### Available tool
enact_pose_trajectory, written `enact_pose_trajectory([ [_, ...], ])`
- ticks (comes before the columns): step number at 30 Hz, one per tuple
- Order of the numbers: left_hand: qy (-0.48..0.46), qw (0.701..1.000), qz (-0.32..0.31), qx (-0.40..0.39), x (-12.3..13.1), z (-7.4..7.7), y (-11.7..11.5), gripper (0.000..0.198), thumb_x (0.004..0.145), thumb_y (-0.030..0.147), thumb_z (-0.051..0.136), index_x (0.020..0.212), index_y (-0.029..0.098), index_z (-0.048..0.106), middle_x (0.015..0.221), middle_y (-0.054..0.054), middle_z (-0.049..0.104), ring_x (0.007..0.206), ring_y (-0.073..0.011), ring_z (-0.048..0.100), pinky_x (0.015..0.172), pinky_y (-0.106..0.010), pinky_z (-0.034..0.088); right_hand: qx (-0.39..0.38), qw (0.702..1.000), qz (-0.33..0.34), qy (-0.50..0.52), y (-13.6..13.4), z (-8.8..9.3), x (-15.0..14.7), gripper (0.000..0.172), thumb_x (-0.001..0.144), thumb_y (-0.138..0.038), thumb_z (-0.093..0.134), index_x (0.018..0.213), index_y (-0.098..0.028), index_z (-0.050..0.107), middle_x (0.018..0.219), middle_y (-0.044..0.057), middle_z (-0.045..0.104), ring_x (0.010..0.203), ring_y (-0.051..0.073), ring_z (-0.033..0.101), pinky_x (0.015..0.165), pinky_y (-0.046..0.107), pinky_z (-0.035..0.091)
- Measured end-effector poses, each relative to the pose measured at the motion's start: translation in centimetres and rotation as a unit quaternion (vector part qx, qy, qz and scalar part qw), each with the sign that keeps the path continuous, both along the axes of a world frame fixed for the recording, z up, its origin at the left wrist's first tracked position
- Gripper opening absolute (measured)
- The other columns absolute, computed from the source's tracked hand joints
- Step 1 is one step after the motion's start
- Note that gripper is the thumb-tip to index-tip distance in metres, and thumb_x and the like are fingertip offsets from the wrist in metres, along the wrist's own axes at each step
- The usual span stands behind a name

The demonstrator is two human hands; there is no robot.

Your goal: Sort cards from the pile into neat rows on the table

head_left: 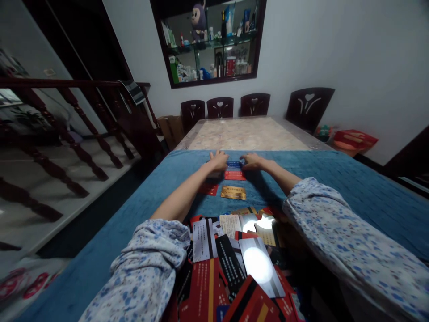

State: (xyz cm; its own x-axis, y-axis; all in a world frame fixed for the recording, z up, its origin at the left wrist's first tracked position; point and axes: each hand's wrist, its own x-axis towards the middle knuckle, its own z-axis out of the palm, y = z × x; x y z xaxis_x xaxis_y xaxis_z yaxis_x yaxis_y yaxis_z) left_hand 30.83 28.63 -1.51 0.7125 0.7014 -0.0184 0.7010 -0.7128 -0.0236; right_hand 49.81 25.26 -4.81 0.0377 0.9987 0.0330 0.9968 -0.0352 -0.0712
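My left hand [218, 162] rests on the far part of the blue cloth, at the left end of a blue card [233, 164]. Its fingers are apart, and part of the card's left side is hidden under them. At the card's other end, my right hand [253, 161] has its fingers curled around the edge. Just nearer lies a red card [234, 175]. A gold card [233, 192] is below that, with another red card [210, 190] to its left, partly behind my left forearm. Close to me is a heaped pile of cards [231, 264], red, black, silver and gold.
The blue cloth [301, 179] covers the near part of a long table, whose patterned top [248, 132] shows beyond. Dark chairs [220, 107] stand along the far end. To the left runs a wooden railing [67, 103]. A red bag [355, 138] sits at right.
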Motion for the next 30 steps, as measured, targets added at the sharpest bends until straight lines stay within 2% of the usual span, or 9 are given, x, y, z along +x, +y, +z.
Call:
enact_pose_trajectory([
  [7,-0.020,0.998,-0.040,0.042,-3.7,1.2,-3.1,0.036,0.086,0.017,0.051,0.121,0.018,0.062,0.131,-0.016,0.054,0.127,-0.0343,0.039,0.099,-0.057,0.037,0.002,0.999,0.027,-0.017,-3.3,2.1,-2.7,0.047,0.082,-0.029,0.059,0.128,-0.025,0.065,0.123,0.011,0.066,0.115,0.031,0.055,0.087,0.037,0.047],
  [10,-0.023,0.997,-0.049,0.049,-5.4,1.2,-4.7,0.037,0.086,0.019,0.052,0.122,0.020,0.062,0.131,-0.014,0.054,0.126,-0.0336,0.039,0.097,-0.055,0.038,0.027,0.998,0.061,-0.021,-5.0,3.1,-4.2,0.044,0.083,-0.027,0.057,0.125,-0.027,0.067,0.126,0.011,0.065,0.117,0.031,0.053,0.084,0.034,0.046],
  [17,-0.045,0.997,-0.060,0.032,-10.2,1.5,-9.7,0.037,0.088,0.023,0.054,0.124,0.020,0.063,0.131,-0.015,0.054,0.124,-0.0340,0.040,0.097,-0.055,0.037,0.047,0.989,0.139,-0.001,-8.1,4.8,-7.9,0.036,0.084,-0.020,0.056,0.116,-0.026,0.073,0.117,0.007,0.069,0.112,0.028,0.053,0.082,0.032,0.041],
  [21,-0.050,0.997,-0.048,0.019,-13.4,1.7,-12.6,0.031,0.089,0.023,0.055,0.118,0.019,0.065,0.131,-0.013,0.054,0.123,-0.0326,0.041,0.097,-0.052,0.036,0.067,0.978,0.194,0.036,-9.4,4.8,-9.5,0.031,0.084,-0.018,0.057,0.109,-0.023,0.075,0.109,0.008,0.071,0.106,0.027,0.054,0.082,0.033,0.039],
  [25,-0.061,0.997,-0.043,-0.006,-16.5,1.5,-15.3,0.029,0.090,0.025,0.055,0.117,0.021,0.066,0.128,-0.011,0.056,0.122,-0.0305,0.041,0.098,-0.051,0.034,0.073,0.959,0.264,0.080,-10.9,4.2,-11.0,0.028,0.081,-0.013,0.059,0.101,-0.022,0.077,0.105,0.008,0.073,0.099,0.026,0.055,0.085,0.036,0.040],
  [30,-0.065,0.994,-0.069,-0.048,-19.2,1.1,-18.3,0.030,0.090,0.039,0.059,0.114,0.024,0.068,0.123,-0.010,0.058,0.118,-0.0300,0.043,0.098,-0.051,0.033,0.068,0.934,0.327,0.123,-13.1,3.4,-13.2,0.024,0.079,-0.009,0.062,0.094,-0.021,0.077,0.098,0.006,0.075,0.097,0.025,0.055,0.090,0.038,0.041],
])
